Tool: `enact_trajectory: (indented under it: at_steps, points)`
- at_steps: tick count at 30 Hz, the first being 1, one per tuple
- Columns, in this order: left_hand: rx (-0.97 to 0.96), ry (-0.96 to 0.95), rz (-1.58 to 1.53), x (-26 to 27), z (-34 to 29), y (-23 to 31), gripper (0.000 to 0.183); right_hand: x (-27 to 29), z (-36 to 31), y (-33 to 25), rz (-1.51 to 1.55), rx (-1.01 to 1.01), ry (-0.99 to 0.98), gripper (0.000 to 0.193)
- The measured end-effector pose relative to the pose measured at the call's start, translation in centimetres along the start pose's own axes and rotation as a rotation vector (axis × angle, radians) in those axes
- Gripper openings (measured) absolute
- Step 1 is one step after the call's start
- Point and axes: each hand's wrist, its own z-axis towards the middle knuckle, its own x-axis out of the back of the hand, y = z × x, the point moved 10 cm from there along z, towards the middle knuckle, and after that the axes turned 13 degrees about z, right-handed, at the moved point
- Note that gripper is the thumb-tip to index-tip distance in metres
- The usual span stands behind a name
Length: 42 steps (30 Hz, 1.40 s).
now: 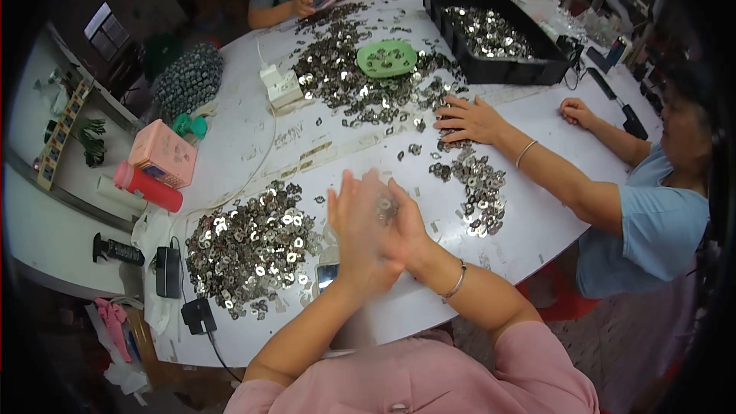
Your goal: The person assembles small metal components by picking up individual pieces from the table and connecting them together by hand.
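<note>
Your right hand [409, 236] cups metal pieces [386, 209], long axes indistinct; your left hand [357, 234] blurs, its grip indeterminable.

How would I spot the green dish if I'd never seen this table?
On the big white table, find the large black tray toward the far end. Just left of it, among scattered metal pieces, sits the green dish: shallow, rounded, light in colour, and far smaller than the dark tray.

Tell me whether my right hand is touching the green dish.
Apart. The head view shows a clear stretch of white table between the right hand and the green dish.
</note>
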Motion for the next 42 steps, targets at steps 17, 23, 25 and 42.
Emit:
enact_trajectory:
  at_steps: [17, 23, 25, 42]
  points:
    - [-0.057, 0.276, 0.073, 6.2, -10.4, -3.7, 0.063, -18.5, 10.2, -35.3, -0.116, 0.856, 0.047, 0.082]
    - [0.003, 0.258, 0.035, 6.3, -10.0, -4.9, 0.059, -15.8, 9.2, -29.0, -0.644, 0.62, -0.166, 0.047]
    - [0.016, 0.235, 0.012, 6.2, -10.1, -5.1, 0.058, -15.4, 7.4, -22.7, -1.012, 0.525, -0.113, 0.03]
    - [-0.07, 0.046, 0.037, 4.3, -8.8, -3.2, 0.039, -5.3, -2.1, -8.3, -2.585, 0.411, -0.383, 0.031]
